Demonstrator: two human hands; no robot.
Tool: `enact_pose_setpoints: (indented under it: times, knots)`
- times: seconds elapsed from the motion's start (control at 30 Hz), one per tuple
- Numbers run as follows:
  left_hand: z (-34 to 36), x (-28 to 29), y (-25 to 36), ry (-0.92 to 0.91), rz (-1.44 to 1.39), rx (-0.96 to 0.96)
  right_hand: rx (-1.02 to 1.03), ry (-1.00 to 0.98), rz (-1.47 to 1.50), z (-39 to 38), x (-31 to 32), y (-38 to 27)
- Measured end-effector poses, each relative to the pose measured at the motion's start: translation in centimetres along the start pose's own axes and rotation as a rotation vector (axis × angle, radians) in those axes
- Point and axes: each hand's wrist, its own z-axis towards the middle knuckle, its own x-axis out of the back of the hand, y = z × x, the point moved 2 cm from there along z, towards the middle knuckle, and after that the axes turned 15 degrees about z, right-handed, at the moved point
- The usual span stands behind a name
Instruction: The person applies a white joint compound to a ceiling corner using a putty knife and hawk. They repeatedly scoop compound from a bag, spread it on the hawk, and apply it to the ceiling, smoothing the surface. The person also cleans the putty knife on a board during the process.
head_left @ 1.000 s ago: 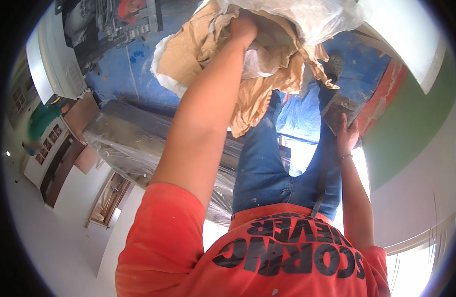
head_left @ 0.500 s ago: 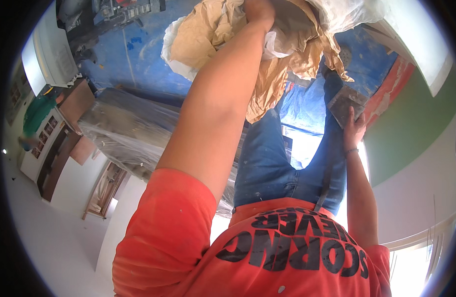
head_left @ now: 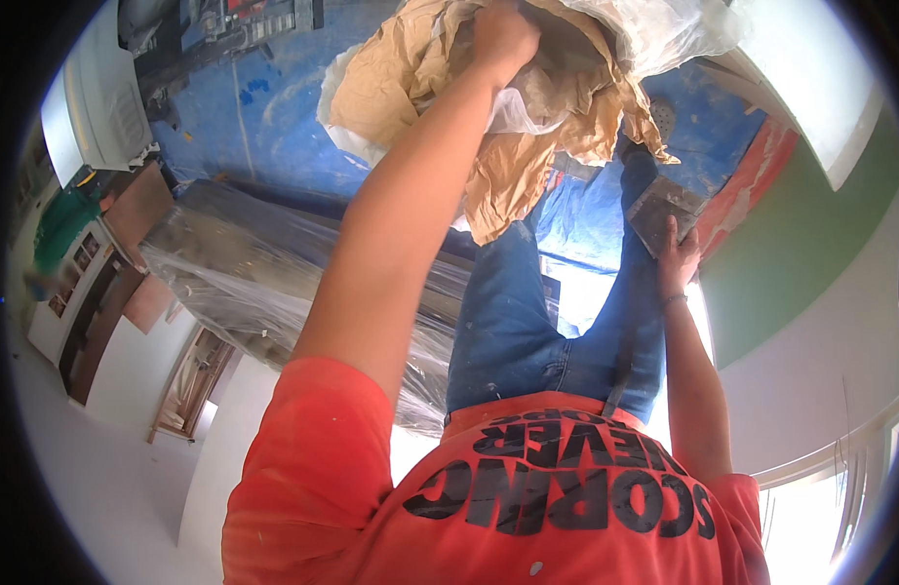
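My left hand (head_left: 505, 41) is at the mouth of a torn, crumpled brown paper sack (head_left: 396, 83), its fingers curled and mostly turned from view. What they hold, if anything, cannot be made out. White lining (head_left: 527, 112) shows inside the torn paper. Lower and to the right, my right hand (head_left: 678, 255) grips a wide, squarish grey scraper (head_left: 652, 216) smeared with dried material, beside my right leg. Its fingers lie over the blade, and the handle is hidden.
Blue sheeting (head_left: 284, 127) covers the floor. Furniture under clear plastic (head_left: 264, 253) stands to the left. Tools (head_left: 240, 29) lie at the upper left. A green and white wall (head_left: 791, 273) rises on the right. At the far left is a person in green (head_left: 64, 229).
My left hand has drawn back a little toward me out of the sack, and more of it shows. The right hand keeps its grip on the scraper. The view has shifted slightly.
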Motion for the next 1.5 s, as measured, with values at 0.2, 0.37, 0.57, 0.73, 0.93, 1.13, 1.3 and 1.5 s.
enact_pose_setpoints:
  times: [0.2,0.37,0.57,0.73,0.93,1.13,1.3,1.5]
  knots:
    - [-10.6,12.8,-1.7,0.251,-0.151,-0.078,-0.179,-0.097,0.476,-1.1,1.8,-2.3]
    - [-15.7,22.3,-8.8,0.464,0.409,0.268,-0.261,-0.132,0.599,-1.8,2.0,-3.0]
    - [-15.3,21.7,-6.8,0.458,0.383,0.096,-0.281,-0.159,0.262,-1.6,0.6,-2.9]
    - [-7.9,12.0,2.6,0.053,0.33,-0.378,-0.256,-0.161,0.28,-1.7,0.6,-4.1]
    - [1.1,0.5,0.0,-0.049,0.775,-0.463,-0.304,-0.091,0.41,-2.3,1.1,-3.5]
    - [5.2,-6.5,-3.2,0.146,0.517,-0.242,-0.346,-0.083,0.402,-2.4,2.4,-1.7]
    - [5.1,-5.4,-2.4,0.2,0.5,-0.176,-0.369,-0.067,0.467,-1.6,2.6,-1.2]
    - [0.6,0.5,0.7,-0.036,0.865,-0.41,-0.387,-0.064,0.634,-1.0,2.8,-1.2]
